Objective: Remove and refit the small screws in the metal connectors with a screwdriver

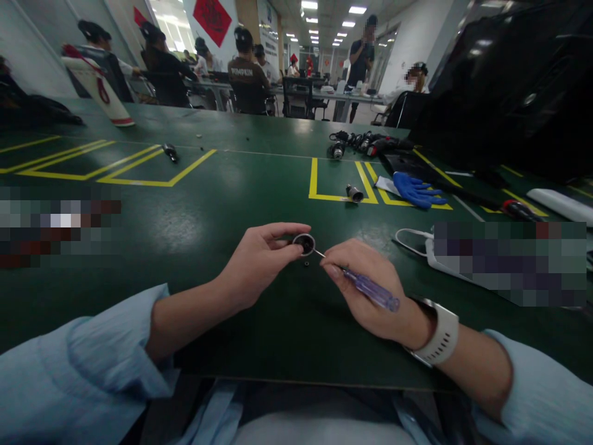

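My left hand (259, 259) pinches a small round black part with a silvery rim (304, 244) just above the green table (208, 210). My right hand (365, 284) grips a small screwdriver with a clear purple handle (370, 289); its thin metal tip reaches into the round part. A tiny dark screw (306, 264) lies on the table just below the part. A white watch sits on my right wrist.
A small metal cylinder (354, 193) and a blue glove (417, 190) lie inside yellow floor-tape boxes to the right. Black tools and cables (365, 143) sit farther back, a white cable (410, 238) at right. Several people sit at tables behind.
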The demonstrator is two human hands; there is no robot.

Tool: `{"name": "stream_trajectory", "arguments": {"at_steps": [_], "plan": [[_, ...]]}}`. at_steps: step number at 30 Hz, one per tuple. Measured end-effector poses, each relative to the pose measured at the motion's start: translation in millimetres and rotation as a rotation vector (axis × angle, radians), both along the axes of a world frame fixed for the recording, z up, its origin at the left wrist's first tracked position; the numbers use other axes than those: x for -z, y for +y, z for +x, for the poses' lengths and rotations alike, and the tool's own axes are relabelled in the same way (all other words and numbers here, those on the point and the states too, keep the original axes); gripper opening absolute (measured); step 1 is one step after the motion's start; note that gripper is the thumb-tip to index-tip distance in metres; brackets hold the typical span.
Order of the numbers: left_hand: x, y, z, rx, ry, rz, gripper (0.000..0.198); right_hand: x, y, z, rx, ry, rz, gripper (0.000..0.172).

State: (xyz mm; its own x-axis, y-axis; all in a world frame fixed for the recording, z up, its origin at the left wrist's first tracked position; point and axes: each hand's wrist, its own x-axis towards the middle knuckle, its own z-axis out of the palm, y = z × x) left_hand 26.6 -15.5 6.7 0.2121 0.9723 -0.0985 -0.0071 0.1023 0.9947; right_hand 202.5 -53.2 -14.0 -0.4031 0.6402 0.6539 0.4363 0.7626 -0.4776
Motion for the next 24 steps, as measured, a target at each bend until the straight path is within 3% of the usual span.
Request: {"name": "stream_trajectory", "arguments": {"at_steps": [11,20,24], "plan": [[7.6,1.9,-1.7,0.019,0.099,0.133,0.027,4.1,-3.6,-2.8,-0.006,-0.206,0.138,0.010],[10.4,2.4,-2.1,0.029,0.135,0.168,0.023,2.7,-7.2,-7.0,0.014,-0.202,0.171,0.009],[6.8,3.4,-1.4,0.013,0.147,0.145,0.023,0.2,-7.1,-4.5,-0.046,-0.052,0.114,0.011]]}}
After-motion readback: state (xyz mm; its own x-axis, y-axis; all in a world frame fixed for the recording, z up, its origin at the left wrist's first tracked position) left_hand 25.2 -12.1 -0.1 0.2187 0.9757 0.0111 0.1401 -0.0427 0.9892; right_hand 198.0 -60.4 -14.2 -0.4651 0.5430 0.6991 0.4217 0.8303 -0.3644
